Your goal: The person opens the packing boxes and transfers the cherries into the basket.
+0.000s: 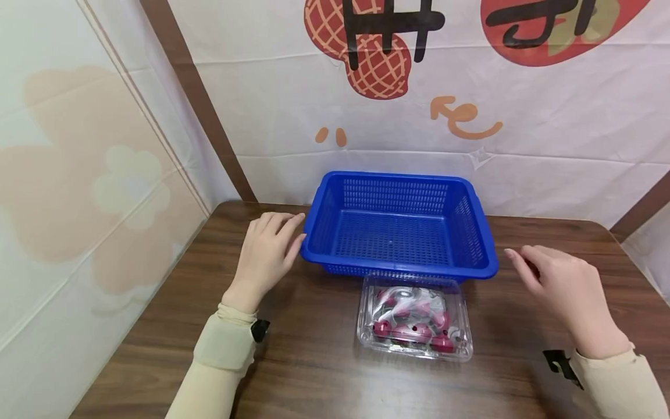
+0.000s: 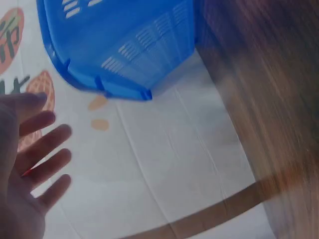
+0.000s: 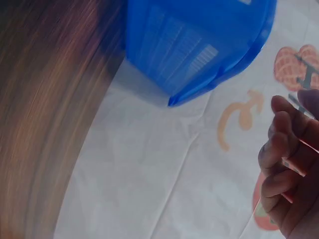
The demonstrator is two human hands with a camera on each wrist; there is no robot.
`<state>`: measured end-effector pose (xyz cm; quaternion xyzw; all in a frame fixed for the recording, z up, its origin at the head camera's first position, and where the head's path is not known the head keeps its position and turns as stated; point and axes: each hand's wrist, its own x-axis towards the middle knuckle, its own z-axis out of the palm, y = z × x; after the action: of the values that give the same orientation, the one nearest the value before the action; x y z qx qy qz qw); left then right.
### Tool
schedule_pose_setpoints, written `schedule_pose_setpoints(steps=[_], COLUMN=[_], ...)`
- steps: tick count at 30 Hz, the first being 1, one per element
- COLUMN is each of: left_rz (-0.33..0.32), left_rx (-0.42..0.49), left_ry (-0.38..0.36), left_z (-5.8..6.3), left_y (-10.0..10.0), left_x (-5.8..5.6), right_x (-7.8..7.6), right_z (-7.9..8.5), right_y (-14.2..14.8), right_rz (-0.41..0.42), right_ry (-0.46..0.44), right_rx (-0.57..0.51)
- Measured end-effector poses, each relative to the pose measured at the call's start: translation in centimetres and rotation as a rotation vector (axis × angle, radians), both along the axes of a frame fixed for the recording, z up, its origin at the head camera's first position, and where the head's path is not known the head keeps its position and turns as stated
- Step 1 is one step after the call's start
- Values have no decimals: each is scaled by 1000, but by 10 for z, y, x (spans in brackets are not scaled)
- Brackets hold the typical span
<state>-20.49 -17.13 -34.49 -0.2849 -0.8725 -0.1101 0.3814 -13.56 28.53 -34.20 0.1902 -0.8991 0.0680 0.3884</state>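
A blue plastic basket [image 1: 389, 238] with slotted sides stands toward the back of the table. In front of it sits a clear plastic box [image 1: 458, 349] holding several glossy pinkish-red pieces [image 1: 413, 331]; its far edge is right at the basket's front rim. My left hand [image 1: 267, 253], fingers spread and holding nothing, is beside the basket's left rim, and the left wrist view shows a gap between them. To the right of the basket, my right hand [image 1: 567, 285] hovers with loosely bent fingers and nothing in them. The basket's side also shows in both wrist views.
The brown wood-grain table [image 1: 309, 361] ends at the back against a white printed cloth [image 1: 272, 105]. Another pale cloth with a flower print [image 1: 94, 192] hangs along the left side. Dark straps [image 1: 260, 330] sit at both wrists, over cream sleeves.
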Motion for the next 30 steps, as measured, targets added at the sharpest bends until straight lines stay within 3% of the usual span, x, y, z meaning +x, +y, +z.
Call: schedule_pose_setpoints(steps=[5, 9, 22, 26, 30], left_rz=[-58, -128, -367, -458, -548], left_rx=[-22, -44, -236, -286, -342], left_ry=[107, 175, 310, 300, 222], left_z=[0, 2, 3, 0, -5], left_y=[9, 18, 53, 59, 62], left_x=[4, 10, 47, 56, 64], right_x=[8, 12, 44, 54, 62], right_z=[2, 2, -11, -14, -20], right_y=[-20, -36, -107, -127, -147], right_rz=[70, 94, 216, 309, 426], right_ry=[43, 9, -287, -417, -587], right_rx=[25, 29, -213, -343, -455])
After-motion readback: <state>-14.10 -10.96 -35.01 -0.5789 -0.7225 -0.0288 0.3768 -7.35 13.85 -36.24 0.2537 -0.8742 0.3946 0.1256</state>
